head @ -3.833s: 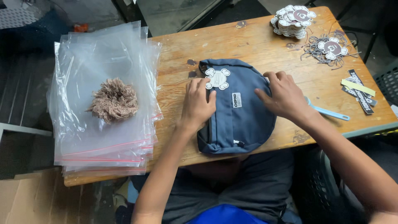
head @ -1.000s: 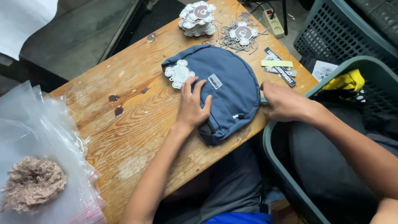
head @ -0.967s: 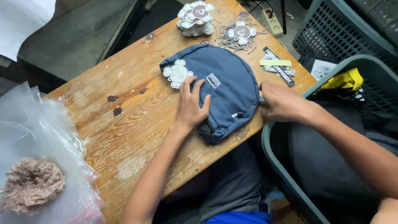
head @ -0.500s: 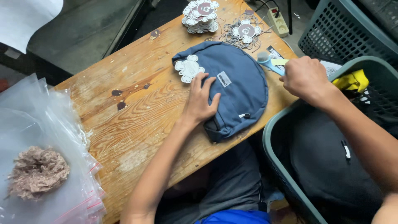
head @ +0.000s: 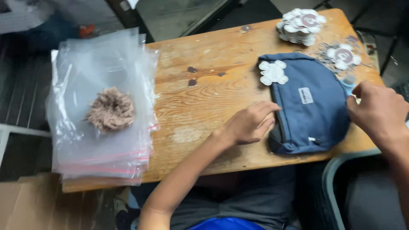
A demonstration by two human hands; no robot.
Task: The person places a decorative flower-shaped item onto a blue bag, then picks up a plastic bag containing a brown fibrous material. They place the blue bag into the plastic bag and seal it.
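The blue pouch [head: 309, 104] lies flat toward the right end of the wooden table [head: 204, 98], its long axis running from the far edge toward me, its near end close to the table's front edge. It sits between my two hands. My left hand [head: 249, 125] is at its left edge, on the bare wood, with the fingers [head: 266, 111] loosely curled and close together, their tips touching or just meeting the pouch's side seam; they clamp nothing. My right hand [head: 377, 110] is at the pouch's right edge, knuckles up and fingers curled inward. It seems to press or pinch the fabric there, but the view is blurred and I cannot tell whether it truly grips the cloth or only rests against it. Both hands are about equally near, one on each side.

A white flower-shaped tag [head: 273, 72] lies on the pouch's far left corner, and a small white label [head: 305, 95] sits near its middle. Beyond the pouch, at the far right corner of the table, is a stack of the same tags [head: 300, 26], with another tag [head: 342, 55] among some loose bits beside it. Well apart, on the left end of the table, a pile of clear plastic bags [head: 102, 106] carries a fluffy brown tuft [head: 111, 109] on top.
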